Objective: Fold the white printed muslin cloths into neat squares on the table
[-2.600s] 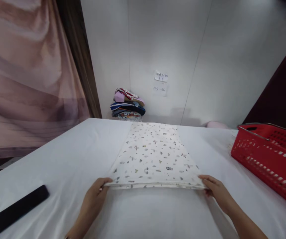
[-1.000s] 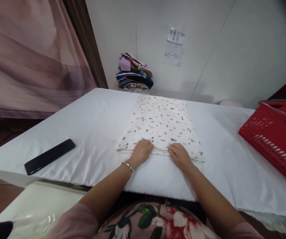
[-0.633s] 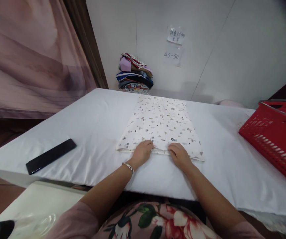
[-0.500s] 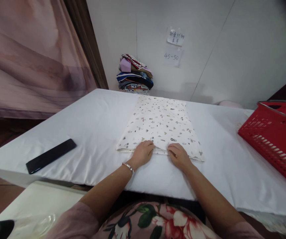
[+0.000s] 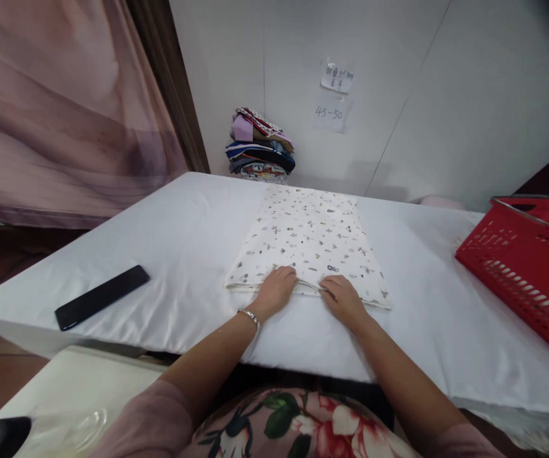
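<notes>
Forearms extended; left hand (image 5: 277,289), right hand (image 5: 343,298) palm-down side by side, fingertips on patterned cloth (image 5: 307,238) near hem, toward tabletop (image 5: 183,242) front edge; pinching or just pressing unclear.

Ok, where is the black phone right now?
In the head view, the black phone lies flat on the white table, at its near left corner, apart from the left hand and the patterned cloth.

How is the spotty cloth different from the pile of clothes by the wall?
The spotty cloth lies flat and spread out; the pile of clothes is many folded pieces stacked up. The cloth is cream with tiny marks; the pile mixes purple, dark blue and red. The left hand and right hand rest on the cloth; no hand touches the pile. Both are fabric.
</notes>
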A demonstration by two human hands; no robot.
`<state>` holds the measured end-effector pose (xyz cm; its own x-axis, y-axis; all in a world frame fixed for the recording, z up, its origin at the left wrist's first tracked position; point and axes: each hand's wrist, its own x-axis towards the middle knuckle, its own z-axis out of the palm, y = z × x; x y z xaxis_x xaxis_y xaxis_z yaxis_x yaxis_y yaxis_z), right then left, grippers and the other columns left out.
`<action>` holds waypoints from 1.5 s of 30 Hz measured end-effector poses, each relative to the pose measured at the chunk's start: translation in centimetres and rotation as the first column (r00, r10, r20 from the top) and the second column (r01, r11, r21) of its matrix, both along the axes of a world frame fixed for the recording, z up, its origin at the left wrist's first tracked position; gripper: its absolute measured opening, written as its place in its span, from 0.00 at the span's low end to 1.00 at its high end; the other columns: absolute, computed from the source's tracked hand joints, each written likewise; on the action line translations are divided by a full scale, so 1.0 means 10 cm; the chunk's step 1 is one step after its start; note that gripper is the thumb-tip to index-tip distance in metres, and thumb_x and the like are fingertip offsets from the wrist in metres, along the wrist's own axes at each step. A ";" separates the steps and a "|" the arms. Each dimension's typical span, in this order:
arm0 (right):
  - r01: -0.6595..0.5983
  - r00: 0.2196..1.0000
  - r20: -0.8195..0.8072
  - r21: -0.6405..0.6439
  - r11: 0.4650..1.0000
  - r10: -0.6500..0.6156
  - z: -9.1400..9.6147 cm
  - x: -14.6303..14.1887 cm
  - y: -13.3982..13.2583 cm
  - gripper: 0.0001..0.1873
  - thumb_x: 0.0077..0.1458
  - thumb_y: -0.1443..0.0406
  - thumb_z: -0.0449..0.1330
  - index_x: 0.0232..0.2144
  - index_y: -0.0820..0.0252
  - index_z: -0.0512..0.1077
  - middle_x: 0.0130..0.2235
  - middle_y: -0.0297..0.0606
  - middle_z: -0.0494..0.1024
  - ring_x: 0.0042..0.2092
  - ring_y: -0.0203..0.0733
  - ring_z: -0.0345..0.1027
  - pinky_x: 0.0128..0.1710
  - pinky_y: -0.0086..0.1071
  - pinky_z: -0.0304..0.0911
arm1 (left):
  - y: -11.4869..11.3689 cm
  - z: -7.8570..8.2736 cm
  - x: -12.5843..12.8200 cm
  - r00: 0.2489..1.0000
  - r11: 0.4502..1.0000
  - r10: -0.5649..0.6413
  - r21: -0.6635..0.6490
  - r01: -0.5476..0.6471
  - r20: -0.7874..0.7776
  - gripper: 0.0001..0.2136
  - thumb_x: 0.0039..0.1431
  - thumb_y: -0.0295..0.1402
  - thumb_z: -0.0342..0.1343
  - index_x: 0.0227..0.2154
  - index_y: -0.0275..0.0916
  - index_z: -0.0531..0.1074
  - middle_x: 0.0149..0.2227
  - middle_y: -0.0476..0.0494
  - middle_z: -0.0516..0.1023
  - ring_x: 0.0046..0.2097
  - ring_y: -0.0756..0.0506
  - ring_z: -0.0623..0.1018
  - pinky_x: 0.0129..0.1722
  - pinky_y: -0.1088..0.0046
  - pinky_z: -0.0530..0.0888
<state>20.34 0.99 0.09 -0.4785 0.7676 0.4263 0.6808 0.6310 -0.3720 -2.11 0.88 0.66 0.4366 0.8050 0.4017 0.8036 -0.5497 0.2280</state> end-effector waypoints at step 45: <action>-0.081 0.996 0.055 0.145 0.986 0.074 -0.03 0.01 -0.08 0.13 0.61 0.68 0.48 0.42 0.59 0.71 0.40 0.43 0.72 0.42 0.44 0.63 0.41 0.39 0.62 | -0.12 -0.03 -0.11 0.997 0.999 -0.031 0.017 0.032 -0.071 0.11 0.59 0.24 0.47 0.42 0.38 0.70 0.38 0.43 0.75 0.41 0.46 0.73 0.41 0.68 0.69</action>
<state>20.40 0.16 -0.26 -0.5569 0.6586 0.5060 0.6430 0.7276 -0.2392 -3.21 -0.37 0.37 0.4898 0.7833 0.3829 0.7995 -0.5786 0.1610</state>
